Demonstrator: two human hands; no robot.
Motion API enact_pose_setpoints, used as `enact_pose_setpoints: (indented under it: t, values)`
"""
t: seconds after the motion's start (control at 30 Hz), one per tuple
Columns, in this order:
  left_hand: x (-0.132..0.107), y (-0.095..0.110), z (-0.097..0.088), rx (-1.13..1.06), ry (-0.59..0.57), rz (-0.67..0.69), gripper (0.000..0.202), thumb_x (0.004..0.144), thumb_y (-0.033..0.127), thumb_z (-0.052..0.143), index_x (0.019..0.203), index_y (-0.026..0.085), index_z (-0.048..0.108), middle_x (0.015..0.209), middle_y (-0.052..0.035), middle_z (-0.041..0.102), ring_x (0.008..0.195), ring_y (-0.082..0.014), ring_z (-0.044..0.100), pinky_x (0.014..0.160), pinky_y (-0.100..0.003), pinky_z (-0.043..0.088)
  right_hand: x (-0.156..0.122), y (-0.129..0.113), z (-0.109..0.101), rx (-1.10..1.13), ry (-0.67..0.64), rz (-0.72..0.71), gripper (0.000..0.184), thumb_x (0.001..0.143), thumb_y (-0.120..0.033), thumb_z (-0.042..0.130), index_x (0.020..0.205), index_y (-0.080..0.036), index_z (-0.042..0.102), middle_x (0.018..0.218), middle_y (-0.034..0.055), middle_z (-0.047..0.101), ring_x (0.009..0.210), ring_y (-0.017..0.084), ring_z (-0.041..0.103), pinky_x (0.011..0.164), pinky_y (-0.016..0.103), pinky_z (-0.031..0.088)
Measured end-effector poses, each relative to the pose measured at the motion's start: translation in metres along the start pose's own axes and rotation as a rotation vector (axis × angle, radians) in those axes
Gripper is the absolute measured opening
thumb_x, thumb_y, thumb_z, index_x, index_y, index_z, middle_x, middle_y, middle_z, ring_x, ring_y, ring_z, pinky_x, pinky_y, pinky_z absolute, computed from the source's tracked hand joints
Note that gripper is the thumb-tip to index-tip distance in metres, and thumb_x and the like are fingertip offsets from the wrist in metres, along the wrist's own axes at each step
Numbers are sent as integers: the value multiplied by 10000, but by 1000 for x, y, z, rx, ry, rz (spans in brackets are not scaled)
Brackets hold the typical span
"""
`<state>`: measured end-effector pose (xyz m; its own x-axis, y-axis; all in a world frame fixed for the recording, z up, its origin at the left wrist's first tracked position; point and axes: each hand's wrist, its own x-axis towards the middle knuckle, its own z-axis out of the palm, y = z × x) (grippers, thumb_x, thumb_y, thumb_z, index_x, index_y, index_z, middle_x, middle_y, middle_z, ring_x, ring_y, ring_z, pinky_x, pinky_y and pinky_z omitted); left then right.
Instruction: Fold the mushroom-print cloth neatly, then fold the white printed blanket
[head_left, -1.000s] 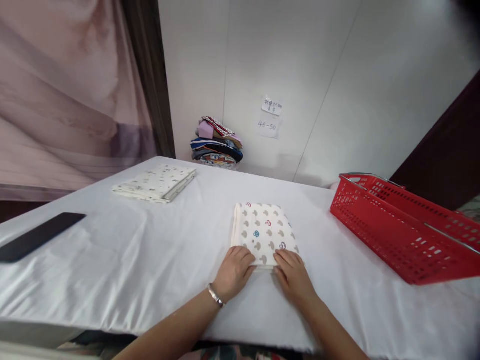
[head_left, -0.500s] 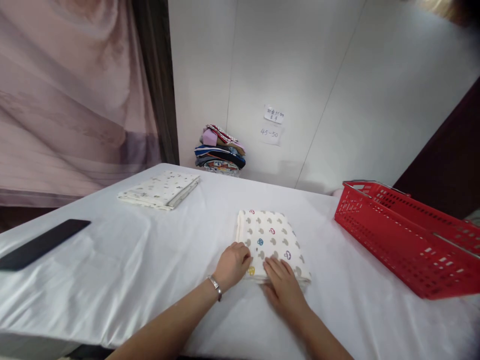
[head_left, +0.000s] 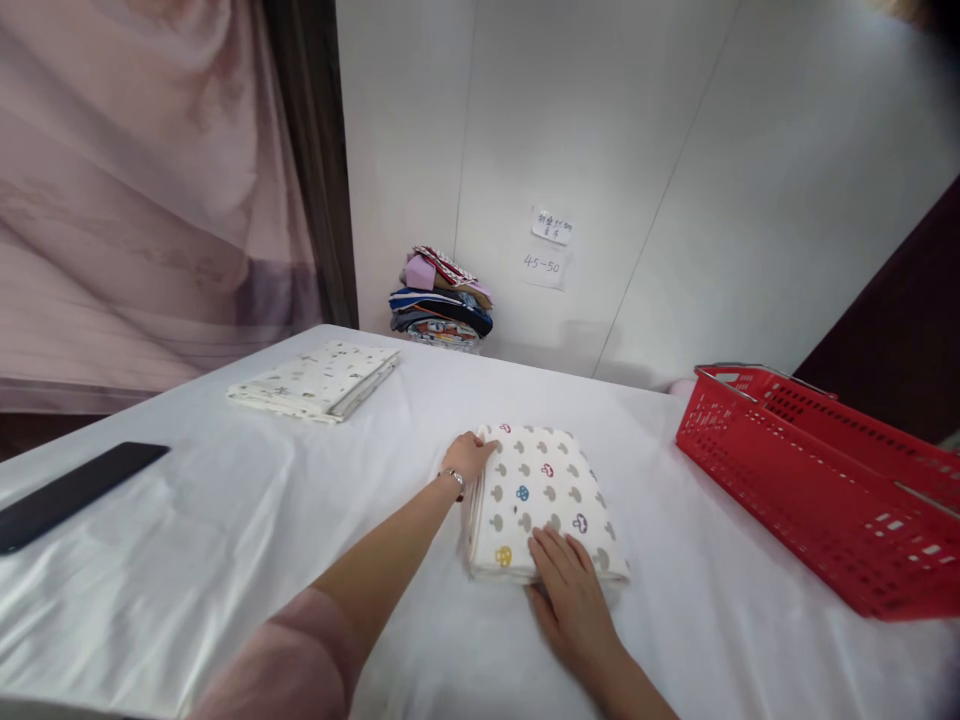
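A folded white cloth (head_left: 551, 490) printed with grey and coloured mushrooms lies on the table in front of me. My left hand (head_left: 466, 458) grips its far left corner, thumb on top and the other fingers partly hidden at the side. At the near edge, my right hand (head_left: 568, 585) lays its fingers over the top layer, with the thumb low against the front fold. The cloth is a flat, squarish stack of layers, visible along its left and near edges.
Another folded white patterned cloth (head_left: 322, 380) lies at the back left of the white-covered table (head_left: 315, 500). A black flat object (head_left: 82, 490) is at the left. A red basket (head_left: 810, 480) stands at the right. Behind the table is a pile of folded fabrics (head_left: 441, 300) by the wall.
My left hand has slid away from me along the cloth's left edge, from near the front to the far corner. My right hand stays at the near edge.
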<state>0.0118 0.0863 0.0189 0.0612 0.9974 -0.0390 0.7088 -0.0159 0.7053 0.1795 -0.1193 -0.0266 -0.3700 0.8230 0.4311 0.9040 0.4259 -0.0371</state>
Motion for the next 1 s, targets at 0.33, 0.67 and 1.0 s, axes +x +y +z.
enact_pose_setpoints:
  t: [0.33,0.67,1.0]
  values:
    - [18,-10,10,42,25,-38,249,771,422,465,786,187,548,874,-75,647,808,-202,599,643,-276,400,1,-2,-1,37,4,12,572,821,-175,444,1373,-207,299,1357,74,403,1255,263,356,1010,493,337]
    - [38,-4,7,107,68,86,641,755,495,499,1281,150,377,1319,-123,426,1194,-244,412,940,-318,354,3,-3,-5,-1,-22,14,574,795,-119,437,1354,-196,329,1372,58,389,1275,234,322,1019,459,336]
    - [64,10,5,299,-215,212,404,808,507,377,1015,244,605,1099,-49,621,952,-217,584,783,-289,428,5,-4,3,-16,2,70,493,796,-105,429,1272,-231,437,1308,31,474,1225,212,392,999,438,352]
